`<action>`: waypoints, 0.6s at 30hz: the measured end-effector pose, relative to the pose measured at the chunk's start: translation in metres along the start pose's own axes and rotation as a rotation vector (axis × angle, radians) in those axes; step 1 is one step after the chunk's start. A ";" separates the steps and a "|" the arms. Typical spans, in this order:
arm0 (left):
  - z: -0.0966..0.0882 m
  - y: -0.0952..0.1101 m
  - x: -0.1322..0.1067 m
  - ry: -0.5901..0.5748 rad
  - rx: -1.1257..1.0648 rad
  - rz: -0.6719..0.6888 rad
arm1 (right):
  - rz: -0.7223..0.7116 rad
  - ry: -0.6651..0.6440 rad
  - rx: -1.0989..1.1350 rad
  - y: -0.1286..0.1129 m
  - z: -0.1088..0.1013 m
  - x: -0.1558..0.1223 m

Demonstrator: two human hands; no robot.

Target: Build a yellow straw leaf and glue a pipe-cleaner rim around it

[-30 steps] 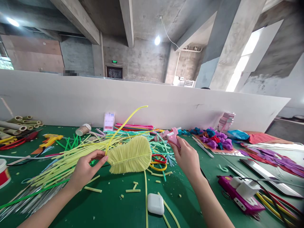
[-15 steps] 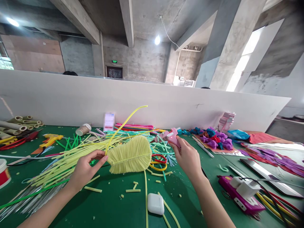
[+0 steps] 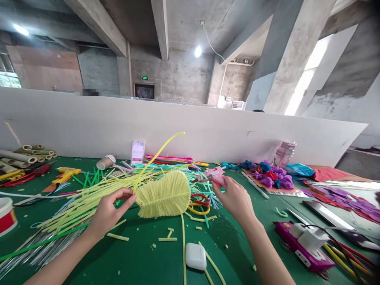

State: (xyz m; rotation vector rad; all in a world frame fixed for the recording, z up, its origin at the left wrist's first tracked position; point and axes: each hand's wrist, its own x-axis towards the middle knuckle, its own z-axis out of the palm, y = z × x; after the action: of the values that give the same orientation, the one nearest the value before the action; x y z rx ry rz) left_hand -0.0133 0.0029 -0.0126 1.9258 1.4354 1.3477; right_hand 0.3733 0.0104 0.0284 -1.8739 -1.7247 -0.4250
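Fringed leaf-shaped piece (image 3: pixel 164 194), pale yellow, one: held above the green table (image 3: pixel 142 261), in front of the heaped strips, its seam running roughly lengthwise. Curved yellow stem (image 3: pixel 157 154), one: rises from the leaf's left end.

Left hand (image 3: pixel 114 211), one: thumb and fingertips closed in a pinch on the stem's base. Right hand (image 3: pixel 236 198), one: fingers wrapped around the handle of a pink glue gun (image 3: pixel 214 174), nozzle toward the leaf's right edge; whether they touch cannot be told.

Hazards, as judged: a drift of the right hand leftward could press a possibly hot nozzle into the fringe, scorching or smearing it; the narrow pinch at one end could let the leaf swing or twist.

Surroundings: white case (image 3: pixel 195 256), one, near the table's front. Red loop (image 3: pixel 199 198), one, and yellow loop (image 3: pixel 199 209), one, behind the leaf. Yellow strips (image 3: pixel 80 209), too many to count. Yellow glue gun (image 3: pixel 67 175), one, at left; glue guns total two. Purple power strip (image 3: pixel 305 245), one, at right, bearing white plugs. Pink bottle (image 3: pixel 284 153), one. Red-and-white cup (image 3: pixel 6 215), one.
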 end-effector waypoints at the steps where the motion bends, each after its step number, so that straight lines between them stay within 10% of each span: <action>1: 0.000 0.001 0.000 -0.002 0.000 0.002 | 0.034 -0.011 0.008 0.002 0.005 0.001; 11: 0.001 0.013 -0.005 -0.007 -0.009 0.049 | 0.257 -0.037 0.011 0.028 0.077 0.000; 18: -0.001 0.020 -0.001 -0.012 0.043 0.076 | 0.292 0.011 0.150 0.018 0.050 0.009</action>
State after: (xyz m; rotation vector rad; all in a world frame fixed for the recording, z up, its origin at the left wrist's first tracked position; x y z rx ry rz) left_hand -0.0038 -0.0062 0.0029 2.0310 1.4094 1.3472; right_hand 0.3856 0.0468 -0.0091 -1.9677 -1.4034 -0.1863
